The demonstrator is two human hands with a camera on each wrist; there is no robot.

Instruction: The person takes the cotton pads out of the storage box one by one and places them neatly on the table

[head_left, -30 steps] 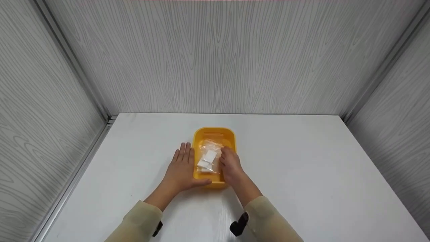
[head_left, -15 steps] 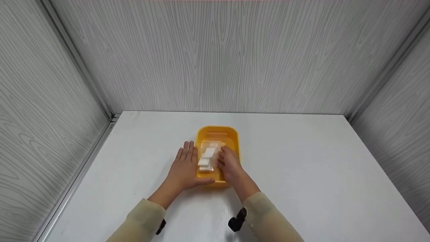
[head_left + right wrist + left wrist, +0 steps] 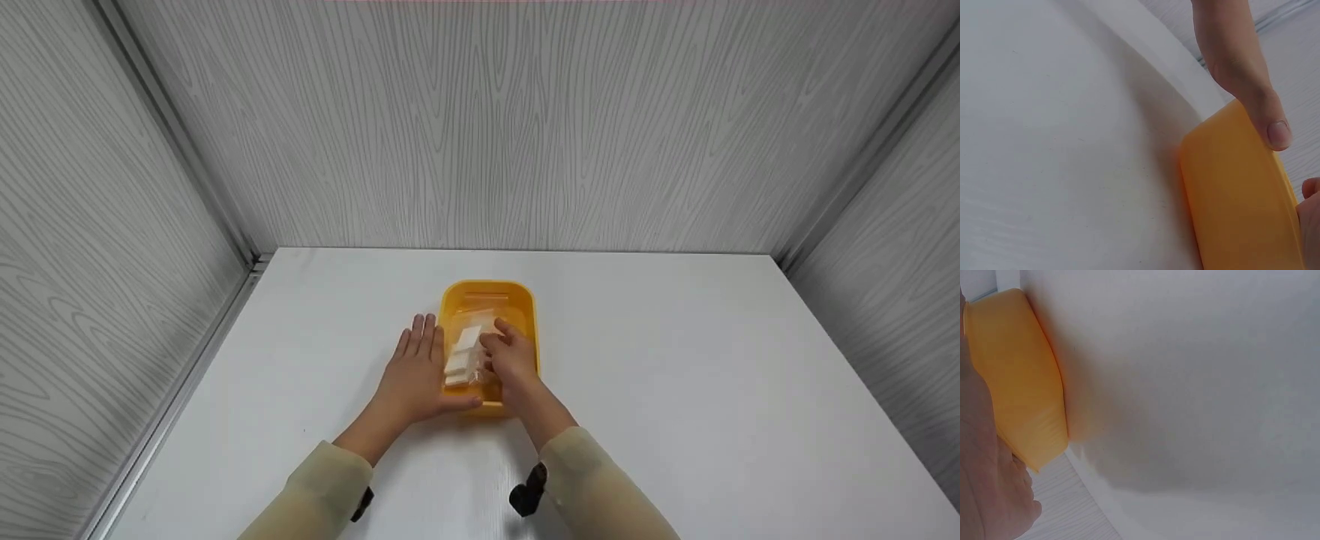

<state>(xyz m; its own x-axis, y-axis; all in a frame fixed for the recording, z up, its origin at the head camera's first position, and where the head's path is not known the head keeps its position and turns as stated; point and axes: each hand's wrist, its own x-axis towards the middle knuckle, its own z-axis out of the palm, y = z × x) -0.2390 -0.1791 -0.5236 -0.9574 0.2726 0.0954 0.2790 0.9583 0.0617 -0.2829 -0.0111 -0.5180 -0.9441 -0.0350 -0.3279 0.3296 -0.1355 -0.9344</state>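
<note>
A yellow tray (image 3: 523, 301) stands on the white table. Inside lies a clear plastic bag (image 3: 480, 319) with several flat white pieces (image 3: 460, 360) in it. My left hand (image 3: 411, 382) presses flat along the tray's left side, its fingers straight. The thumb lies across the near rim, as the right wrist view also shows against the tray wall (image 3: 1235, 191). My right hand (image 3: 517, 367) reaches over the tray's right side, fingertips over the bag's right part. Its index finger and thumb stand apart, with the other fingers loosely bent and partly hidden.
The table (image 3: 675, 360) runs out to both sides of the tray. A grey wood-grain panel (image 3: 480, 135) rises at its back edge, with side panels left and right. Black wrist gear (image 3: 528, 491) sits at the right sleeve.
My right index finger and thumb have spread apart over the bag. The bag has shifted slightly in the tray, its white pieces now slanting. My left hand keeps its place.
</note>
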